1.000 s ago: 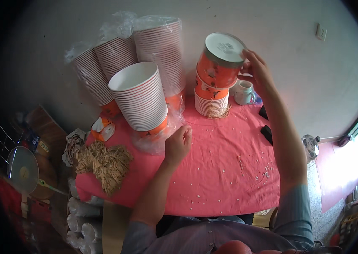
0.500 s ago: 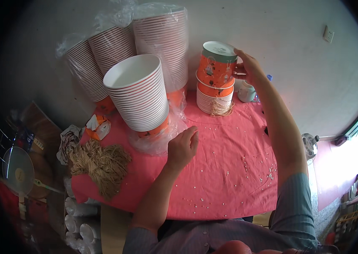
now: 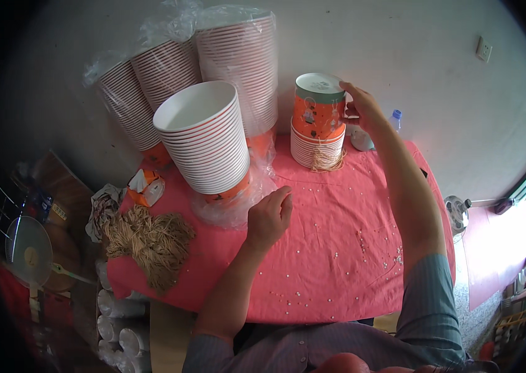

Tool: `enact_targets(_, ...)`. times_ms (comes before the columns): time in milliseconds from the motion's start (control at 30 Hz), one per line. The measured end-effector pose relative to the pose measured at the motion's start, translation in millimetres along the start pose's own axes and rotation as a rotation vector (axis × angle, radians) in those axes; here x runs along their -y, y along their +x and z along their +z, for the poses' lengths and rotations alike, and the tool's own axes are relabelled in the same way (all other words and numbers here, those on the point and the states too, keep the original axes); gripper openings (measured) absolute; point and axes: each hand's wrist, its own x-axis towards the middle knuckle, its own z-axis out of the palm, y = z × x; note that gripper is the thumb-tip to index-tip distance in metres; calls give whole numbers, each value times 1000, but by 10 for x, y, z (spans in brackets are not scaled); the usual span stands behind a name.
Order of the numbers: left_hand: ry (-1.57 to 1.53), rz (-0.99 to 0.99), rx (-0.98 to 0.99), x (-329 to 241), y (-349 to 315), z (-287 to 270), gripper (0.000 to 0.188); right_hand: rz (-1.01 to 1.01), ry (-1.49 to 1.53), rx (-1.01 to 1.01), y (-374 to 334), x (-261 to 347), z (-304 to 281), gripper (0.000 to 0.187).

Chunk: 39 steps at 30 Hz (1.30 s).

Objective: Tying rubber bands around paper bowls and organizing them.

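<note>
At the back right of the table, my right hand [image 3: 362, 109] grips an orange paper bucket [image 3: 320, 112] by its side. The bucket is upside down, its pale base and green band on top, and its lower part sits at the stack of white-rimmed paper buckets [image 3: 305, 149] beneath it. Thin tan strings [image 3: 328, 158] hang down the front of that stack. My left hand [image 3: 268, 217] is held over the middle of the table, its fingers curled closed and nothing showing in them. Beside it on the left leans a tall stack of nested white paper buckets [image 3: 207, 143].
Plastic-wrapped stacks of paper buckets [image 3: 238, 68] stand against the wall. A tan string bundle [image 3: 151, 242] and an orange tissue pack [image 3: 146, 188] lie on the left of the red tablecloth [image 3: 312, 248]. Small pale bits [image 3: 362, 239] are scattered over it. A bottle [image 3: 395, 120] stands behind my right arm.
My right hand has lowered the upside-down bucket onto the stack, so that the orange part and the rim between them no longer show. The left hand has stayed put.
</note>
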Motion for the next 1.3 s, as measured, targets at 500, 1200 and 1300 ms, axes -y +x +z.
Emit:
enact_targets(500,-3,23,-10,-61,13,-4,19,-234,-528,-223,90,120,-42,66)
enact_targets(1200,58,150,-116,-73,18,-99,17,-1126,-1007,87,-876,755,1306,31)
enact_targets(1300,47,128,-82,-93,-9,-89,16,-1345,-901,311,-1545,1029,1653,19)
